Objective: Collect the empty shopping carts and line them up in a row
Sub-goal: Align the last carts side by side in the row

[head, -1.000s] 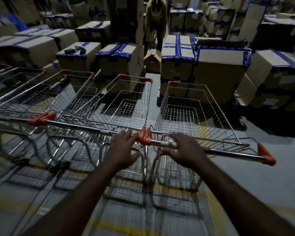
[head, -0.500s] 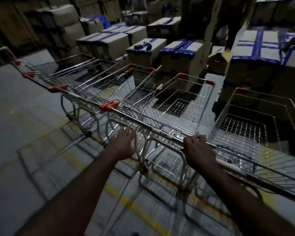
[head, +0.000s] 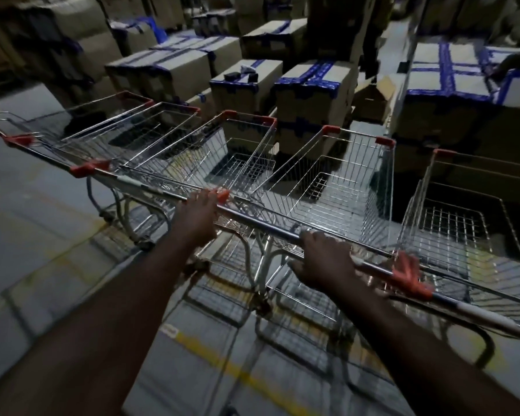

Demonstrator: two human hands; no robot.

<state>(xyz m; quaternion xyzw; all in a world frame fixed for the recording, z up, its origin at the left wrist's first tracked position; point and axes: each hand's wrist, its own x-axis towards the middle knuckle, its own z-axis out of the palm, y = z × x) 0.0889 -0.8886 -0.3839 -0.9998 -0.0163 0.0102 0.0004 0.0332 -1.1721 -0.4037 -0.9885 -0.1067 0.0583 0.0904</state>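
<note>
Several empty wire shopping carts with orange-capped handles stand side by side in a row, handles toward me. My left hand [head: 199, 219] is closed over the left end of the handle bar [head: 264, 225] of the second cart from the right [head: 336, 178], beside an orange cap. My right hand [head: 324, 261] grips the same bar near its right end, just left of another orange cap [head: 407, 273]. The rightmost cart [head: 463, 223] stands close beside it, its basket partly cut off by the frame edge. More carts [head: 237, 151] continue to the left.
Stacked cardboard boxes with blue tape [head: 312, 85] stand right behind the carts' fronts. An open box [head: 373, 97] lies in a gap between the stacks. Grey floor with a yellow line [head: 243, 376] runs under me, and open floor [head: 27, 220] lies to the left.
Both hands have shifted left along the row: the right hand left the rightmost cart's handle for the neighbouring one. My view has swung left, showing more carts.
</note>
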